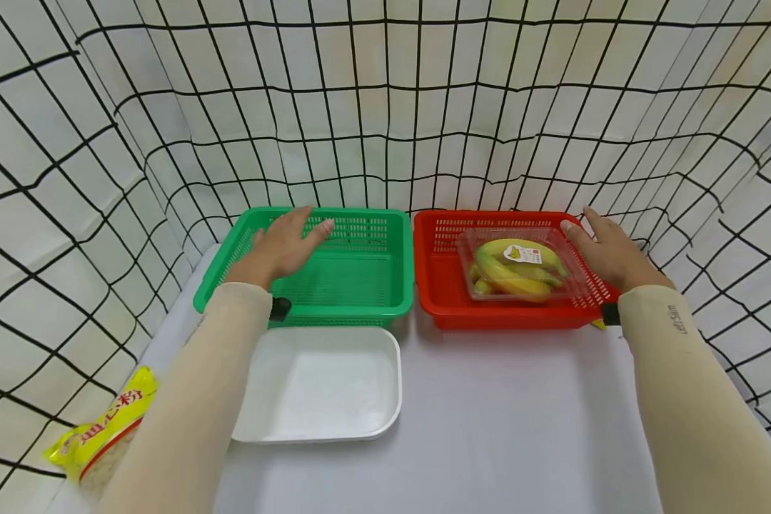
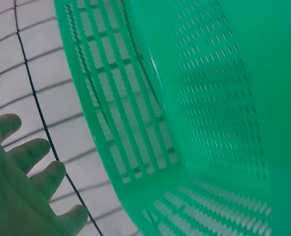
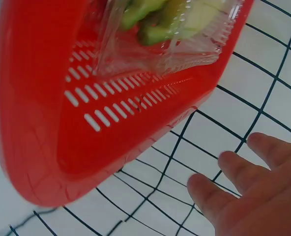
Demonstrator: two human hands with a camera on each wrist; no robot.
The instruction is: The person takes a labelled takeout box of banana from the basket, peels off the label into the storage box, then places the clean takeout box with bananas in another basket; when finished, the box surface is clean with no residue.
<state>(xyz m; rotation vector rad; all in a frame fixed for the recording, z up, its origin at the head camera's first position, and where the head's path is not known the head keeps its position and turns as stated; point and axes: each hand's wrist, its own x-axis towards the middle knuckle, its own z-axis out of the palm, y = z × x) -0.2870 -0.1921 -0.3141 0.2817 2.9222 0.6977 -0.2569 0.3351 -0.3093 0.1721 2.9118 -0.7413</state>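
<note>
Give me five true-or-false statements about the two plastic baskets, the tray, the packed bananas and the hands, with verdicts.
1. The clear plastic box of bananas lies in the red slotted plastic basket. True.
2. The green slotted plastic basket holds a bag. False: nothing shows inside it.
3. The white rectangular plastic tray stands in front of the green basket. True.
4. The left hand grips the bananas. False: it is over the green basket, fingers straight.
5. The right hand is closed in a fist. False: its fingers are extended.

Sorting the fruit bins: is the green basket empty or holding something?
Empty. The head view shows only bare slotted floor inside the green basket, with the left hand over its left side; the bananas sit in the red basket.
</note>
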